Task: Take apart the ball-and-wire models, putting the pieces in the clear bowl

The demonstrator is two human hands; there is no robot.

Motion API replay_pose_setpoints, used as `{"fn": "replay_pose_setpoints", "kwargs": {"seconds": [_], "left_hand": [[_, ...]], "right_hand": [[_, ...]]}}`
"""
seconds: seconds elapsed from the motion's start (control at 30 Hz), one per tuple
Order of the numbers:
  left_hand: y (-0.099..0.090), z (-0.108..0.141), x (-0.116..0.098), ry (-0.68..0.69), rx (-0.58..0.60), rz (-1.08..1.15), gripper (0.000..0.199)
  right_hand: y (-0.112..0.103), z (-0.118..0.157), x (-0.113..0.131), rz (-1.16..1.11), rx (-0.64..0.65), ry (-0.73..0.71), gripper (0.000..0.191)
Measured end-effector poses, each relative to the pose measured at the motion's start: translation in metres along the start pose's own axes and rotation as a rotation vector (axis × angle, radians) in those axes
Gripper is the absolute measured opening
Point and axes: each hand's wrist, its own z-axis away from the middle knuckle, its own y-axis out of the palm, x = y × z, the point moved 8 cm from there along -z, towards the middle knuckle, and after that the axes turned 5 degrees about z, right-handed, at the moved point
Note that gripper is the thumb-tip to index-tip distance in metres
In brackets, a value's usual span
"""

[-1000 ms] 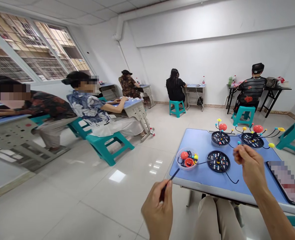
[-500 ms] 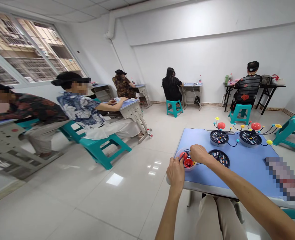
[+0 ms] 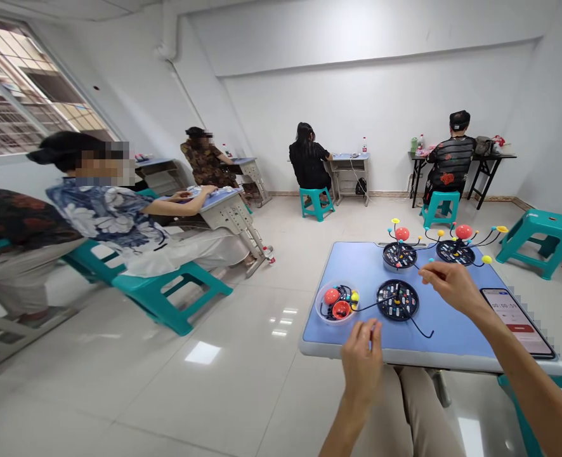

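Note:
My left hand (image 3: 363, 355) is just over the front edge of the blue desk, its fingers curled together. Anything between them is too small to make out. Over the right part of the desk, my right hand (image 3: 447, 287) has thumb and fingers pinched; what they hold is hidden. Between the hands lies a round black base (image 3: 398, 299) with a short upright post and thin black curved rods reaching out. To the left sits a clear plastic bowl (image 3: 320, 312) with red half-shells, small yellow balls and black rods in it.
Two planet models, one left (image 3: 399, 256) and one right (image 3: 455, 252), stand at the desk's back edge. A phone (image 3: 519, 322) showing a timer lies on the right. Green stools (image 3: 538, 238) stand around. Several people sit at other desks; a bottle (image 3: 268, 255) is on the floor.
Both hands have left the bowl: my right hand moved right across the desk, my left toward the front edge. The round base now shows thin rods more fully. The view has turned right.

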Motion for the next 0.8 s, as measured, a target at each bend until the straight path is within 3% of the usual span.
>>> {"fn": "replay_pose_setpoints", "kwargs": {"seconds": [0.13, 0.3, 0.47, 0.8], "left_hand": [[0.056, -0.006, -0.014, -0.042, 0.138, -0.023, 0.028], [0.096, -0.032, -0.006, -0.252, 0.347, -0.283, 0.033], [0.104, -0.042, -0.006, -0.303, 0.425, -0.41, 0.036], [0.105, -0.046, -0.002, -0.215, 0.419, -0.488, 0.035]], "right_hand": [[0.039, 0.009, -0.053, 0.029, 0.131, 0.105, 0.032], [0.086, 0.004, -0.056, 0.115, 0.258, 0.122, 0.026], [0.097, -0.007, -0.043, 0.282, 0.319, 0.12, 0.015], [0.116, -0.016, -0.044, 0.152, 0.333, 0.023, 0.009]]}}
